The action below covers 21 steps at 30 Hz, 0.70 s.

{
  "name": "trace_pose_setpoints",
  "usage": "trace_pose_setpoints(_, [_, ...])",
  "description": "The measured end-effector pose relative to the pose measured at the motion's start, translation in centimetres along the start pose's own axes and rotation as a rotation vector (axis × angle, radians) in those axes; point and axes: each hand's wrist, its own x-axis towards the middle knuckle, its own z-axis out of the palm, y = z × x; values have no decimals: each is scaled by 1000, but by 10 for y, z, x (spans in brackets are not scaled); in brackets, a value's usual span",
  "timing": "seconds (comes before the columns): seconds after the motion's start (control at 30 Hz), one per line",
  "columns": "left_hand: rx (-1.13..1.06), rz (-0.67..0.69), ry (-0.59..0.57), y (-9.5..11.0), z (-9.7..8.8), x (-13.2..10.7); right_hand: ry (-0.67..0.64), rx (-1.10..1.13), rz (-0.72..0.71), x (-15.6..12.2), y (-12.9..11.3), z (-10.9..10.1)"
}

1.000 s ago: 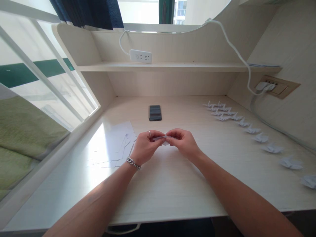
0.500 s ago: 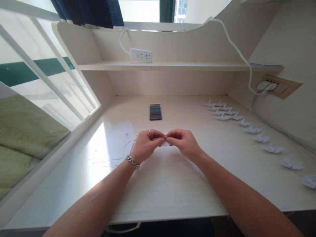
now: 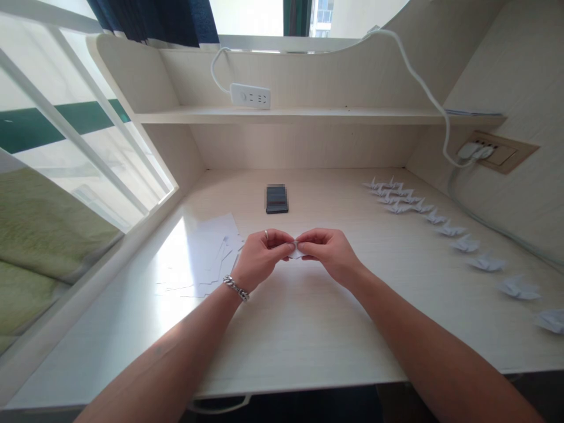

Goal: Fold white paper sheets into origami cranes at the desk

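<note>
Sheets (image 3: pixel 207 252) lie left, a blurred dark slab (image 3: pixel 277 198) beyond, cranes (image 3: pixel 486 262) right, the nearest cut off. Over the counter (image 3: pixel 308 335), left hand (image 3: pixel 258 258) and right hand (image 3: pixel 332 252) pinch a mostly hidden paper (image 3: pixel 296 254).

- Paper piece (image 3: pixel 295 253): between left hand (image 3: pixel 258 259) and right hand (image 3: pixel 331 252)
- Loose sheets (image 3: pixel 209 249): left of left hand
- Phone (image 3: pixel 277 200): beyond both hands
- Folded papers (image 3: pixel 450 228): right of right hand

Left hand (image 3: pixel 258 258) and right hand (image 3: pixel 332 254) pinch small folded white paper (image 3: pixel 296 254) between them, over desk (image 3: pixel 304 335). Loose white sheets (image 3: pixel 211 249) at left, partly sunlit. Dark flat object (image 3: pixel 277 201) beyond hands, pixelated. Folded paper birds (image 3: pixel 485 262) lined along right side. Power strip (image 3: pixel 250 96) on shelf (image 3: pixel 317 116).
</note>
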Motion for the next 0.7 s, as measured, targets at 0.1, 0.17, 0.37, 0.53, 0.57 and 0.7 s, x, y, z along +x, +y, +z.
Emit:
trace_pose_setpoints(0.1, [-20,-6,6,0,0,0,6,-7,0,0,0,0])
trace_pose_setpoints(0.17, [-28,-8,8,-1,0,1,-5,-2,6,0,0,0])
trace_pose_setpoints(0.37, [-20,-18,-29,-6,-4,1,-29,-26,-43,-2,2,1])
trace_pose_setpoints(0.53, [-1,-26,-46,-6,-4,1,-37,-50,-69,0,4,-2])
trace_pose_setpoints(0.57, [1,-27,-44,-5,-4,1,-39,-53,-71,0,5,-2])
trace_pose_setpoints(0.7, [-37,-49,-30,-6,-3,2,-37,-44,-68,0,4,-2])
